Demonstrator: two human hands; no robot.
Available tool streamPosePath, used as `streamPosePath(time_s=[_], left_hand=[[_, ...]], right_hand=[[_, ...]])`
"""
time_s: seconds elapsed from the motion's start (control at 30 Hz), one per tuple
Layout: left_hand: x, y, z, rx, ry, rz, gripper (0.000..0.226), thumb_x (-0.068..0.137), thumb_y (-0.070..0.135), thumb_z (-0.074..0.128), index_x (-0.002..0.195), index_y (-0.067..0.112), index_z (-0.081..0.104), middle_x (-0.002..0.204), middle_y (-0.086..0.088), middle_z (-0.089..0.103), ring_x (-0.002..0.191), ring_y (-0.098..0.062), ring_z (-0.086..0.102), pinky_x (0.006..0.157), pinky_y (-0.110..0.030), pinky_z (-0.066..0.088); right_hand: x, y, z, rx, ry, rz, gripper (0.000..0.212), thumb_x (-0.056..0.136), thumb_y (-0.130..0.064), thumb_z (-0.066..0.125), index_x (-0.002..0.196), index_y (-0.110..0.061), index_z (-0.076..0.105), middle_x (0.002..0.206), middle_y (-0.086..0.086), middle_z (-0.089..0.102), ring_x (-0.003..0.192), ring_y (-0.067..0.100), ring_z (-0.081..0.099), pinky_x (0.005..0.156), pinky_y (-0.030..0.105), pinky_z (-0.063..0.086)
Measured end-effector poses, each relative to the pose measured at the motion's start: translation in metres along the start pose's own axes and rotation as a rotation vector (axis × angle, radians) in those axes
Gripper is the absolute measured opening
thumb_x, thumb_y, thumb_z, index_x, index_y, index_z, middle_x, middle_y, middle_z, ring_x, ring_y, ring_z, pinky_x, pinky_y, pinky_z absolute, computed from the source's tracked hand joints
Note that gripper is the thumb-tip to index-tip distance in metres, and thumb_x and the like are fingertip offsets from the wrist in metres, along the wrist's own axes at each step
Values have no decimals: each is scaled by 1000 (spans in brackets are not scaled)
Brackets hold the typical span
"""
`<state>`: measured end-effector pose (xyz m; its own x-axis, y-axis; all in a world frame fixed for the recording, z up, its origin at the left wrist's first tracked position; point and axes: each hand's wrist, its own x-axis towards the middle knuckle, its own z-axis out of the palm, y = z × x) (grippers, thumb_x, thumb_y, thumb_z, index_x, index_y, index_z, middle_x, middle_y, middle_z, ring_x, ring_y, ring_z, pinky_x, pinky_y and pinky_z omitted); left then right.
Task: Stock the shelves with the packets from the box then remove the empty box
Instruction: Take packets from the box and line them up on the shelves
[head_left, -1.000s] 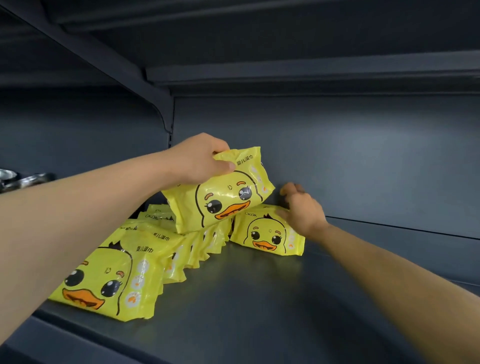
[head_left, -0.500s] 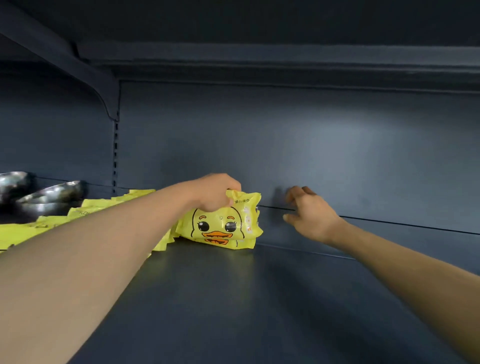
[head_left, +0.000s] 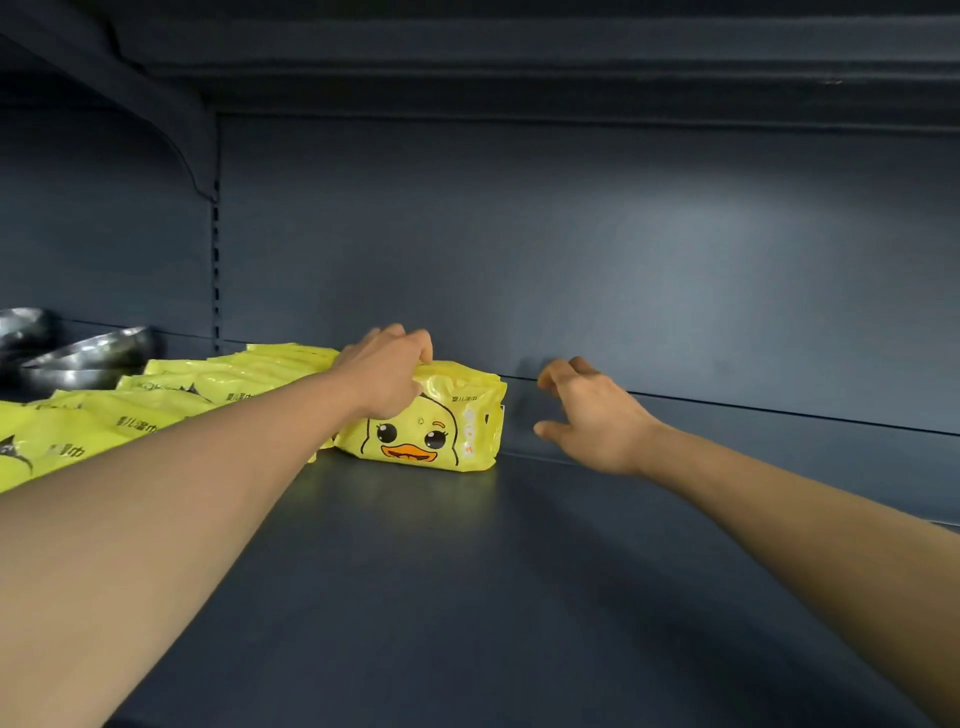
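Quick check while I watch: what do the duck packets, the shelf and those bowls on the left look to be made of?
Duck packet under the left hand: thin glossy plastic film, judging by its crinkles and bright glints. Shelf: probably painted sheet metal, matte dark blue-grey with a soft reflection of the packet. Bowls: likely stainless steel, silvery and mirror-shiny.

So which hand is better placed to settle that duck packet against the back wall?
Left. The left hand already grips the top of the duck packet; the right hand hovers open beside it, touching nothing.
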<state>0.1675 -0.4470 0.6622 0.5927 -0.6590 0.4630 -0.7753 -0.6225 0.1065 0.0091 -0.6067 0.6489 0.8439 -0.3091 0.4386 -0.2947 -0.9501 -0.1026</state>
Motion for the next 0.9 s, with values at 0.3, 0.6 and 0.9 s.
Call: streamPosePath(time_s=[0.3,0.6,0.9], left_hand=[[-62,-10,-61,-82,-20,-73,41,89,21,60,127,20,43,131,-4,50,120,-26,47,99,-44,42],[-179,-16,-117,-157,-124,57,35,90,20,59,123,19,48,112,-4,63,104,-23,53,81,-32,45],[-314,-44,-125,-303,-301,80,34,90,22,60,121,20,48,114,-2,59,97,-19,54,75,-28,40]], right_hand=[[-51,-54,-26,97,-5,31,48,85,-28,62,126,-13,41,123,7,46,109,25,51,93,38,45],[-158,-150,-57,91,51,67,50,84,-26,64,126,-9,43,120,10,51,109,26,50,88,32,43],[-267,-244,-31,214,-64,150,51,86,-31,63,128,-11,42,117,6,53,102,24,54,87,35,47]])
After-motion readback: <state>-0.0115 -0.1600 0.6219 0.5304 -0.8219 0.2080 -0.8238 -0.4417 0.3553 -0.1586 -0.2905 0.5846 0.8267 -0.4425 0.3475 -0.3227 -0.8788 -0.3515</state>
